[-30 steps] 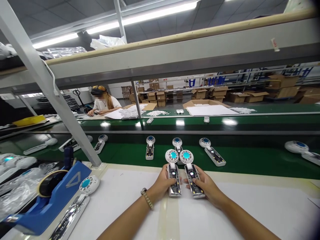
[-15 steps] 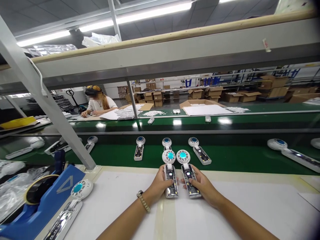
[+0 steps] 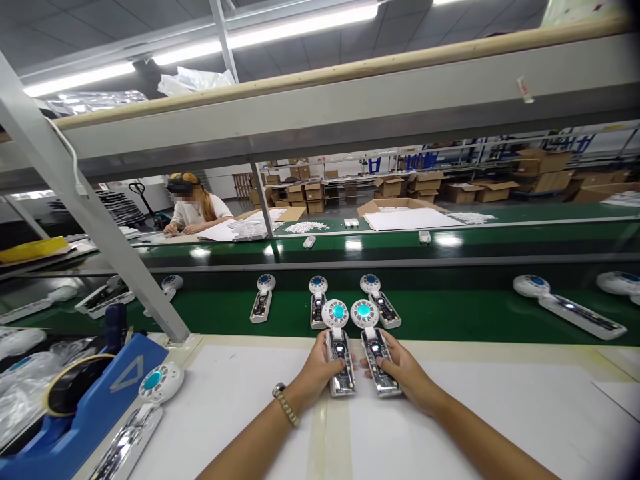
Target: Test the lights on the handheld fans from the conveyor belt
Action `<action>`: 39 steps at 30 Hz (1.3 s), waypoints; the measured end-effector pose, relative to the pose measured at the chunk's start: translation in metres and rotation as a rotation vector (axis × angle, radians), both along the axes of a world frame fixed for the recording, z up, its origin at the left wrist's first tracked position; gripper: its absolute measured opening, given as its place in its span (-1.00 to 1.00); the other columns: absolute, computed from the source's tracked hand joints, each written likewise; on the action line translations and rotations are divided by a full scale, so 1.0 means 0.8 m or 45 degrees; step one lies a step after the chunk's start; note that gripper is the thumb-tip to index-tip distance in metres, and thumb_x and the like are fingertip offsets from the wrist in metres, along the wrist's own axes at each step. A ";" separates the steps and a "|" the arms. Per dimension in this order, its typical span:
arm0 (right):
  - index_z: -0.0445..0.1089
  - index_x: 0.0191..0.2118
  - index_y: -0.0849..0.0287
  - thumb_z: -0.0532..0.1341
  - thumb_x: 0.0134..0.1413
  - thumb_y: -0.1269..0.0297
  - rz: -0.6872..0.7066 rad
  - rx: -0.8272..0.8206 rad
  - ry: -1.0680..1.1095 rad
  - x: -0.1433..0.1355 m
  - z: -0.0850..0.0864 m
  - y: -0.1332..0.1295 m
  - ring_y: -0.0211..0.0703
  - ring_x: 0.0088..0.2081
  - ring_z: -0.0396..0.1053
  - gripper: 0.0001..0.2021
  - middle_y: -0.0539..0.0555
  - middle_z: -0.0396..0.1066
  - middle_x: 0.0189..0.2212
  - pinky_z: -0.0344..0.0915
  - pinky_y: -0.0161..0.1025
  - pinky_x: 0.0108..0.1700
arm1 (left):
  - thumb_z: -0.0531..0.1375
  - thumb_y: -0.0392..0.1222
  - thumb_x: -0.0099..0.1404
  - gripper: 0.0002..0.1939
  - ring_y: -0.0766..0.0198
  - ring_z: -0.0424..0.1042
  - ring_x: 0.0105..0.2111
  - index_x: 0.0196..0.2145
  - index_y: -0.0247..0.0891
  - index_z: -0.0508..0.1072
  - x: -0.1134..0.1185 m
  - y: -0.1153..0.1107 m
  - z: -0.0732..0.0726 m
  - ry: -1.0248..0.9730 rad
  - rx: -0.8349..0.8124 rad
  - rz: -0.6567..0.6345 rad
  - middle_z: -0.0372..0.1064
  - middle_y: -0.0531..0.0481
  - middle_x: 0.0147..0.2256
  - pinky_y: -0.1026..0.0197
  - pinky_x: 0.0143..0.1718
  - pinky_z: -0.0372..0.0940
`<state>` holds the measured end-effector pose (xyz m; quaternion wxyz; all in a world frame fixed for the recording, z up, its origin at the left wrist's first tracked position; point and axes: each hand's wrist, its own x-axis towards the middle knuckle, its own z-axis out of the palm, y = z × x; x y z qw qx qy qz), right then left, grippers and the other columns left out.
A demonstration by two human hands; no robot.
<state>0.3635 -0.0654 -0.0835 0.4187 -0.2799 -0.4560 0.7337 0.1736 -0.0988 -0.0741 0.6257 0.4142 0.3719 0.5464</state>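
My left hand (image 3: 316, 368) is closed around the handle of a white round-headed handheld device (image 3: 341, 383), with my thumb on its front. The handle is see-through and shows a circuit board with a small light; its vented head has a bright blue centre. A matching handheld device (image 3: 365, 313) is in my right hand (image 3: 410, 377), whose thumb also presses on the handle. Both are held side by side, heads pointing away, above the white worktop (image 3: 240, 400). A third such device (image 3: 160, 383) lies on the worktop to my left.
Beyond the worktop, a green conveyor belt (image 3: 450, 313) carries several similar devices. On the left stands a blue tape dispenser (image 3: 107, 393) beside a slanted metal post (image 3: 95, 200). A shelf (image 3: 320, 113) crosses overhead. Across the line, a person (image 3: 197, 207) sits near cartons and white parts.
The devices on the green belt have shifted to the left. Small white parts on the far belt have moved right. Both hands keep their hold almost unmoved.
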 end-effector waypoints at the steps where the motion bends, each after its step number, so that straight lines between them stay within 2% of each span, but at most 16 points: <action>1: -0.01 0.13 0.06 0.33 -0.15 0.16 -0.002 -0.002 -0.001 0.000 0.000 0.000 0.05 -0.11 0.38 -0.28 0.15 0.30 -0.07 0.33 -0.01 -0.11 | 0.31 -0.32 0.00 -0.40 0.13 0.38 -0.19 -0.05 -0.23 0.11 0.000 0.000 0.000 0.002 -0.003 0.001 0.26 -0.16 -0.12 0.00 -0.13 0.28; 9: 0.03 0.07 0.05 0.37 -0.20 0.25 0.044 -0.051 0.072 0.006 0.008 -0.002 0.02 -0.14 0.40 -0.30 0.10 0.36 -0.17 0.34 -0.06 -0.15 | 0.36 -0.31 -0.08 -0.35 0.10 0.41 -0.20 -0.06 -0.21 0.16 0.004 -0.001 0.010 -0.050 -0.095 0.041 0.32 -0.10 -0.17 0.03 -0.13 0.28; 11: 0.16 -0.03 0.07 0.36 -0.18 0.24 0.093 -0.113 0.127 0.008 0.012 -0.005 -0.02 -0.20 0.42 -0.45 0.06 0.40 -0.24 0.35 -0.10 -0.19 | 0.34 -0.18 -0.04 -0.49 0.15 0.43 -0.28 -0.15 -0.26 0.24 0.006 -0.001 0.013 -0.123 -0.161 0.053 0.35 -0.09 -0.23 0.07 -0.18 0.30; 13: 0.28 -0.20 0.15 0.25 -0.07 0.07 0.151 -0.187 0.140 0.008 0.014 -0.005 -0.09 -0.37 0.44 -0.66 0.06 0.42 -0.37 0.37 -0.17 -0.32 | 0.25 0.05 0.05 -0.60 0.24 0.42 -0.43 -0.32 -0.33 0.31 0.009 0.003 0.015 -0.169 -0.276 0.082 0.38 -0.08 -0.39 0.11 -0.23 0.32; 16: 0.30 -0.44 0.20 -0.03 0.02 -0.21 0.096 -0.244 0.027 0.006 0.015 0.011 -0.23 -0.65 0.32 -0.49 0.05 0.37 -0.60 0.25 -0.31 -0.61 | 0.05 0.32 0.07 -0.44 0.32 0.31 -0.63 -0.50 -0.33 0.30 0.012 0.020 0.018 -0.091 -0.479 0.099 0.31 -0.02 -0.62 0.11 -0.33 0.34; 18: 0.30 -0.49 0.20 -0.10 0.01 -0.25 -0.052 -0.179 -0.236 0.011 0.018 0.038 -0.21 -0.67 0.31 -0.43 0.06 0.35 -0.65 0.21 -0.32 -0.63 | -0.04 0.39 0.06 -0.38 0.31 0.27 -0.67 -0.52 -0.31 0.29 0.008 0.044 0.024 0.144 -0.503 0.139 0.30 -0.02 -0.64 0.11 -0.42 0.33; 20: 0.33 -0.47 0.23 -0.09 0.03 -0.20 -0.251 -0.010 -0.663 0.022 0.026 0.077 -0.10 -0.54 0.40 -0.44 0.14 0.40 -0.58 0.30 -0.24 -0.49 | -0.10 0.37 0.10 -0.37 0.25 0.33 -0.59 -0.49 -0.32 0.31 -0.007 0.074 0.036 0.544 -0.405 0.299 0.35 -0.09 -0.55 0.15 -0.43 0.31; 21: 0.35 -0.45 0.26 -0.07 0.05 -0.14 -0.374 0.137 -0.937 0.030 0.033 0.098 -0.02 -0.43 0.42 -0.47 0.19 0.43 -0.52 0.33 -0.20 -0.39 | -0.11 0.33 0.15 -0.40 0.21 0.38 -0.51 -0.46 -0.33 0.33 -0.018 0.090 0.043 0.784 -0.329 0.420 0.38 -0.13 -0.48 0.17 -0.40 0.30; 22: 0.36 -0.38 0.31 0.01 0.04 -0.06 -0.464 0.206 -1.064 0.037 0.042 0.119 0.09 -0.29 0.42 -0.54 0.26 0.44 -0.41 0.31 -0.14 -0.26 | -0.05 0.27 0.16 -0.45 0.16 0.41 -0.38 -0.41 -0.34 0.34 -0.032 0.105 0.051 0.920 -0.282 0.511 0.40 -0.17 -0.39 0.18 -0.32 0.28; 24: 0.29 -0.15 0.41 0.09 0.02 0.14 -0.630 0.326 -1.212 0.044 0.058 0.151 0.22 0.01 0.22 -0.61 0.41 0.32 -0.11 0.16 -0.05 -0.03 | 0.09 0.11 0.15 -0.58 0.06 0.34 -0.14 -0.29 -0.35 0.33 -0.063 0.129 0.063 1.083 -0.252 0.652 0.36 -0.24 -0.20 0.17 -0.17 0.21; 26: 0.15 0.01 0.39 0.09 0.03 0.27 -0.690 0.436 -1.252 0.032 0.070 0.167 0.17 0.15 0.02 -0.57 0.39 0.13 0.07 0.01 -0.08 0.09 | 0.22 -0.07 0.08 -0.58 -0.08 0.16 0.05 -0.17 -0.39 0.28 -0.093 0.145 0.068 1.200 -0.292 0.764 0.22 -0.33 -0.03 0.09 -0.06 0.11; 29: 0.21 -0.01 0.26 0.11 0.05 0.27 -0.566 0.544 -1.283 -0.027 0.067 0.162 0.04 0.10 0.14 -0.64 0.27 0.20 0.04 0.04 -0.17 0.08 | 0.25 -0.23 0.07 -0.56 -0.13 0.05 0.10 -0.11 -0.43 0.26 -0.122 0.155 0.063 1.313 -0.426 0.833 0.11 -0.36 0.04 -0.06 0.01 0.04; 32: 0.31 -0.14 0.36 0.23 -0.03 0.24 -0.394 0.436 -1.345 -0.100 0.052 0.147 0.12 -0.01 0.24 -0.66 0.33 0.29 -0.07 0.14 -0.04 0.00 | 0.17 -0.21 0.19 -0.73 0.08 0.22 -0.01 -0.15 -0.35 0.32 -0.138 0.151 0.051 1.308 -0.524 0.787 0.23 -0.15 -0.04 -0.08 -0.01 0.12; 34: 0.32 -0.18 0.31 0.21 0.03 0.27 -0.276 0.326 -1.342 -0.131 0.048 0.140 0.00 -0.09 0.30 -0.75 0.20 0.33 -0.13 0.21 -0.01 -0.06 | 0.23 -0.20 0.12 -0.75 0.10 0.30 -0.10 -0.26 -0.36 0.36 -0.148 0.138 0.046 1.253 -0.534 0.741 0.32 -0.11 -0.18 -0.01 -0.08 0.20; 37: 0.34 -0.32 0.27 0.21 0.03 0.31 -0.045 0.172 -1.208 -0.138 0.055 0.131 -0.12 -0.29 0.39 -0.87 0.06 0.40 -0.35 0.34 -0.14 -0.25 | 0.38 -0.22 -0.14 -0.64 0.00 0.37 -0.21 -0.43 -0.35 0.31 -0.160 0.104 0.049 1.087 -0.493 0.686 0.37 -0.10 -0.41 0.08 -0.22 0.26; 39: 0.30 -0.41 0.25 0.26 -0.06 0.32 0.102 0.089 -1.035 -0.124 0.062 0.120 -0.08 -0.37 0.43 -0.87 0.07 0.40 -0.49 0.36 -0.20 -0.36 | 0.38 -0.16 -0.14 -0.60 0.03 0.41 -0.29 -0.42 -0.31 0.27 -0.162 0.077 0.054 0.914 -0.431 0.636 0.36 -0.06 -0.46 0.11 -0.31 0.29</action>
